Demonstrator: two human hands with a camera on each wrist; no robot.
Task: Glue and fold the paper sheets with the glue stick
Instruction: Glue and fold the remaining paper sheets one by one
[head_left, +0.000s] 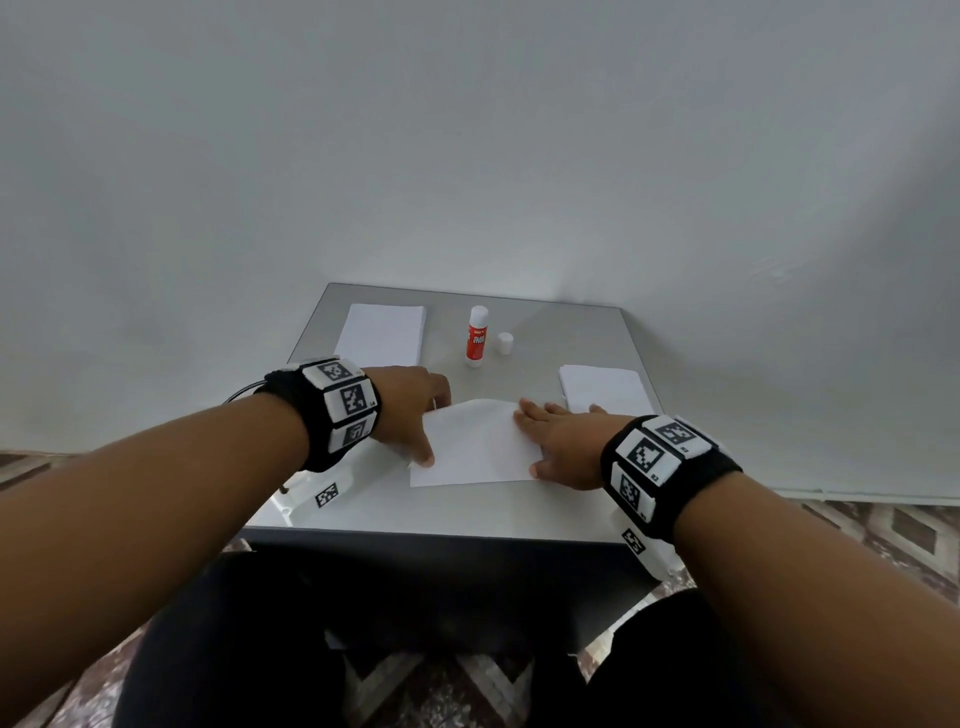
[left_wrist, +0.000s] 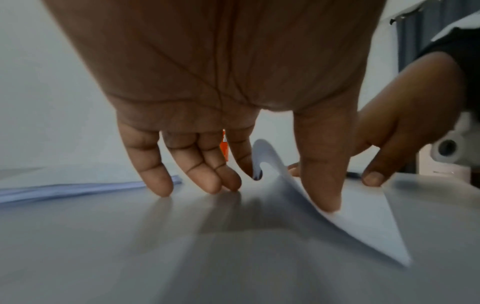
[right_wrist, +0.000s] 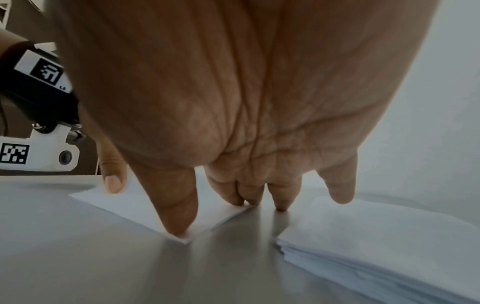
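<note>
Both your hands flat on the folded white paper sheet (head_left: 475, 441), centre of the grey bench (head_left: 457, 509).
Left hand (head_left: 410, 410) grip wide, thumb pinning the left edge; right hand (head_left: 558, 439) grip wide, pressing the right edge. Uncapped red-and-white glue stick (head_left: 477, 336) stands beyond your fingertips.

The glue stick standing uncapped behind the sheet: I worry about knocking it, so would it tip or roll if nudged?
Probably tips easily: the glue stick stands upright, tall and narrow, on the smooth table. Being round, it would likely roll once down. Its cap sits apart beside it, so exposed glue might smear.
</note>
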